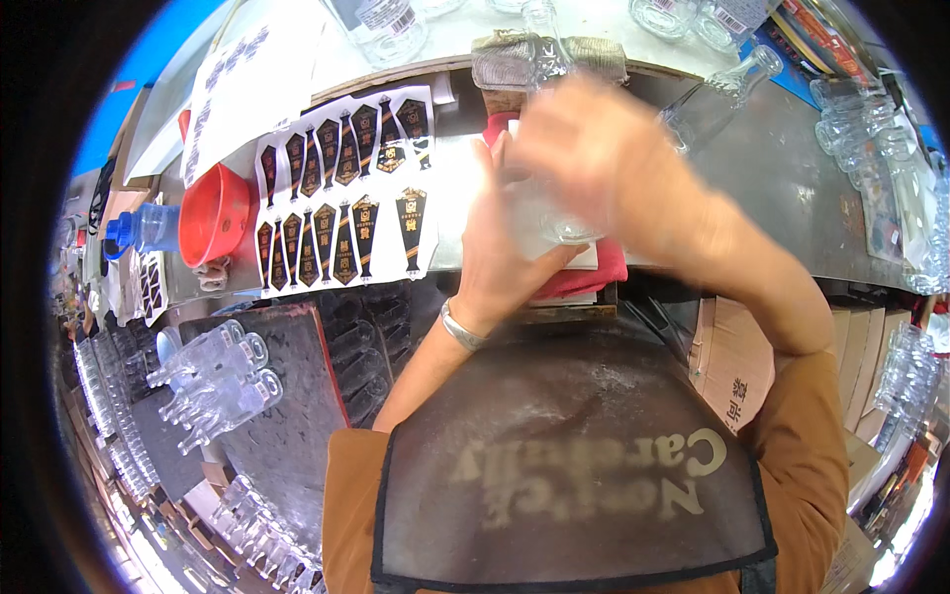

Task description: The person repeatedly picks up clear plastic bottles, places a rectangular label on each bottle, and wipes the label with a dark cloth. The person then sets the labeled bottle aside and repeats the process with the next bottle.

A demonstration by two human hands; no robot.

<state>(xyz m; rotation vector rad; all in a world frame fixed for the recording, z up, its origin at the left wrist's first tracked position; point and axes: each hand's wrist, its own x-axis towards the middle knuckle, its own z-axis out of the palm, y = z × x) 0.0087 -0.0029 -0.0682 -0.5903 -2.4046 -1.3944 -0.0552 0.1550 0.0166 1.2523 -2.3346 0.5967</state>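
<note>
A clear glass bottle [567, 228] lies between my hands on a white pad over a red cloth [592, 278], its round base toward me. My left hand [495, 236] is curved around the bottle's left side, with the thumb stretched near its base. My right hand [604, 148] is over the bottle, its fingers smeared by motion, and hides most of the bottle's body. Just beyond, another clear bottle [547, 54] lies on a folded greyish cloth [599, 57]. Left of my hands is a white sheet [381, 238] of dark, tapered stickers with orange markings.
A red bowl [215, 215] and a blue-capped clear bottle [148, 229] stand left of the sheet. Clear glass bottles [856, 119] are grouped at the right. More bottles [223, 376] lie on a dark board at lower left. Cardboard boxes [732, 361] are below the bench.
</note>
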